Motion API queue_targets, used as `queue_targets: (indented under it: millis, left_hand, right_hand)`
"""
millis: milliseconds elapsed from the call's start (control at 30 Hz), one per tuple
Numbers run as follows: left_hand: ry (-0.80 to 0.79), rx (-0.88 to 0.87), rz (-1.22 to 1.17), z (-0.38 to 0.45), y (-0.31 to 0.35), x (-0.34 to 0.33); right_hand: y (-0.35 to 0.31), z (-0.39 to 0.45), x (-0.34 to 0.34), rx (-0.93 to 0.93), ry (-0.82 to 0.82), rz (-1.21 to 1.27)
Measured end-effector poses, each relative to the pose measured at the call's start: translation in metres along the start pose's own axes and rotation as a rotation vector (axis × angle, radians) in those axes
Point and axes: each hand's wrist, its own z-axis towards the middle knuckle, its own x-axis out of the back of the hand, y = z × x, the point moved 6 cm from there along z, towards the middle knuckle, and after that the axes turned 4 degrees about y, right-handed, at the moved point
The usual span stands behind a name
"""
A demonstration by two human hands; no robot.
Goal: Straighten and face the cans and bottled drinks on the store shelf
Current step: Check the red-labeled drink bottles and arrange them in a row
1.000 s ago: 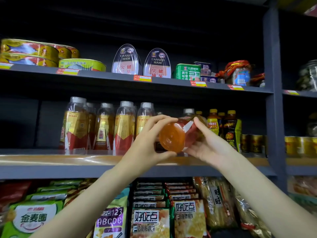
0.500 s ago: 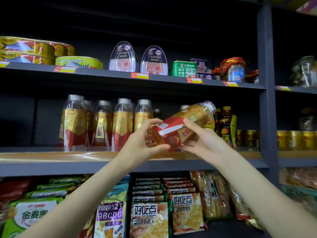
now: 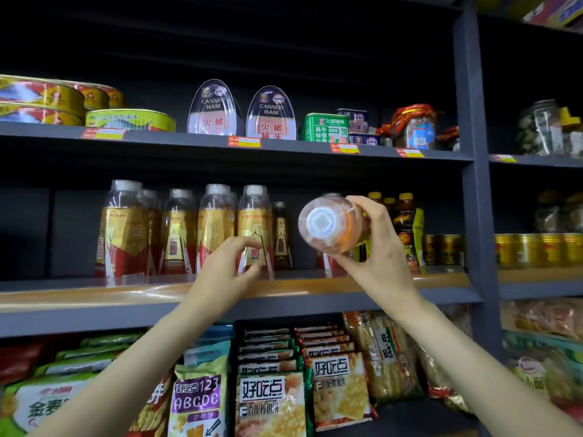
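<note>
The right hand (image 3: 375,247) gripped a bottle (image 3: 331,223) of orange drink, fingers curled round its body, the white cap turned toward the camera and the bottle held in the air above the front edge of the middle shelf (image 3: 94,294). The left hand (image 3: 225,271) held nothing; its fingers were loosely curled and apart, just in front of the row of bottled drinks (image 3: 189,230) standing upright on that shelf, though whether a fingertip touched the nearest bottle was hard to tell. Right of the held bottle stood dark bottles with yellow caps (image 3: 405,228), then small gold cans (image 3: 441,249). The shelf above carried canned ham tins (image 3: 243,113) and flat fish tins (image 3: 44,100). Below lay snack packets (image 3: 271,402).
</note>
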Motion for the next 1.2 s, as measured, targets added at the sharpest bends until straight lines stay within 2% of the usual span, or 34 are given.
queue_targets:
  millis: [100, 167, 233, 300, 433, 500, 567, 667, 800, 900, 967, 1100, 1200]
  left_hand:
    - [0.015, -0.034, 0.022, 0.001, 0.001, 0.001]
    - [0.025, -0.034, 0.036, 0.001, 0.0, 0.001]
    - [0.026, -0.024, 0.04, 0.002, -0.002, 0.001]
    - [0.032, -0.022, 0.046, 0.003, -0.003, -0.001]
    - [0.045, -0.038, 0.096, 0.007, -0.002, -0.003]
    - [0.048, -0.056, 0.127, 0.009, -0.002, -0.004]
    - [0.071, -0.066, 0.195, 0.011, -0.004, -0.005]
    - [0.128, -0.077, 0.325, 0.015, -0.009, -0.004]
    - [0.131, -0.173, 0.39, 0.027, -0.014, -0.007]
    - [0.071, -0.185, 0.49, 0.039, -0.025, -0.014]
    - [0.046, -0.202, 0.545, 0.043, -0.035, -0.018]
    - [0.027, -0.231, 0.632, 0.044, -0.053, -0.023]
    - [0.069, -0.236, 0.639, 0.041, -0.056, -0.025]
  right_hand:
    - [-0.005, 0.001, 0.001, 0.19, 0.034, -0.081]
    - [-0.006, 0.003, 0.001, 0.183, 0.042, -0.066]
    - [-0.004, 0.009, 0.001, 0.003, 0.006, 0.054]
    - [0.003, 0.012, -0.003, -0.277, -0.06, 0.287]
    - [0.019, 0.0, -0.021, -0.806, -0.07, 0.982]
    - [0.021, -0.004, -0.029, -0.956, -0.062, 1.18]
    - [0.024, -0.004, -0.031, -0.999, -0.053, 1.224]
    - [0.039, 0.006, -0.024, -1.004, 0.05, 1.128]
    - [0.067, 0.021, -0.009, -0.908, 0.117, 0.644]
    - [0.08, 0.022, -0.013, -0.781, 0.013, 0.382]
    - [0.088, 0.015, -0.021, -0.751, -0.061, 0.304]
    - [0.107, -0.002, -0.043, -0.806, -0.156, 0.22]
    - [0.112, -0.002, -0.053, -0.844, -0.187, 0.125]
